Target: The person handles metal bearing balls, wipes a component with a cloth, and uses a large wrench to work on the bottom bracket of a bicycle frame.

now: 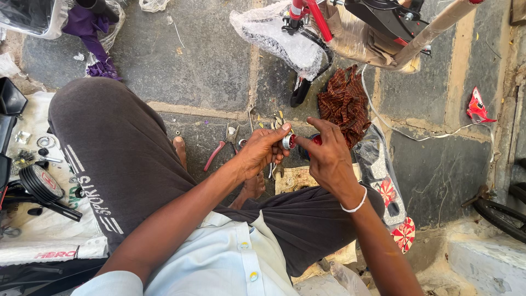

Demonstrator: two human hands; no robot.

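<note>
My left hand (262, 151) grips a small silver round part with a red centre (289, 141), held above my crossed legs. My right hand (327, 153) is right beside it, its forefinger and thumb pinching at the red face of that part. A second red and dark round piece (314, 140) shows just behind my right fingers. Below my hands, on the stone floor, lie red-handled pliers (222, 145) and several small metal tools (276, 121).
A dark red patterned cloth (345, 104) lies ahead. A red bicycle frame wrapped in plastic and paper (318, 27) stands at the top. At left, a white sack (49, 235) carries a pedal (41, 183) and small hardware. A tyre (501, 216) sits at right.
</note>
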